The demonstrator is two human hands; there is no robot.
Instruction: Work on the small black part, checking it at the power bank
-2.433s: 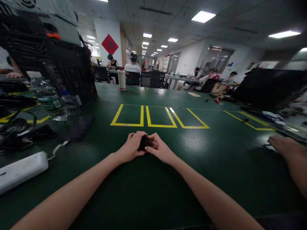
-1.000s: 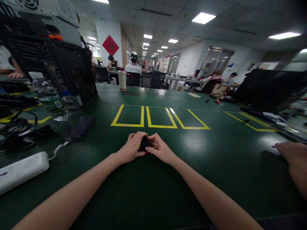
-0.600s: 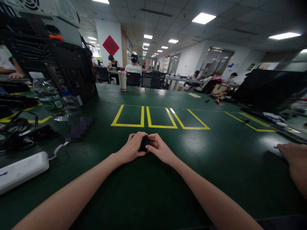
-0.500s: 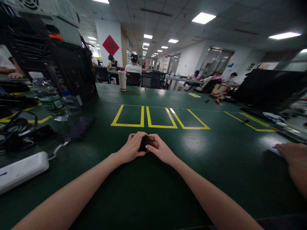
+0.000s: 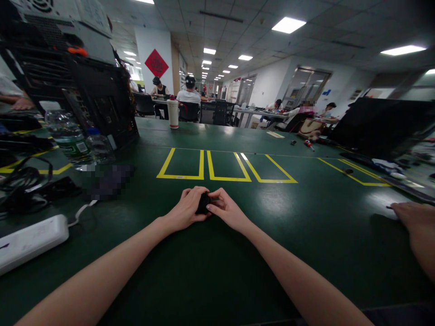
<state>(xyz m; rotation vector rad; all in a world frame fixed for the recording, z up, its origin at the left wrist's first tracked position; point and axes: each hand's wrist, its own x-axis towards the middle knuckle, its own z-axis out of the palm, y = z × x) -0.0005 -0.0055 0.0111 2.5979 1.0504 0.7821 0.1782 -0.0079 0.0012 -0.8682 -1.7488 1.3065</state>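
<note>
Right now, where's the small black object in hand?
Head view, near centre: the small black object is between left hand and right hand, just short of the yellow tape outlines.

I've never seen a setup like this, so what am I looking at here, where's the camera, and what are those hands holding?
There's no machine at work here, just a person's bare hands. Every picture comes from one camera worn on that person's head, looking forward and down, so the forearms reach in from the bottom.

The left hand and right hand hold a small black object between them; fingers cover too much of it to say what it is.

Underneath is a green table. Ahead of the hands are three yellow tape outlines, with a pale cup farther back. Over on the left stands a clear bottle. The hand at the right edge is another person's.
</note>
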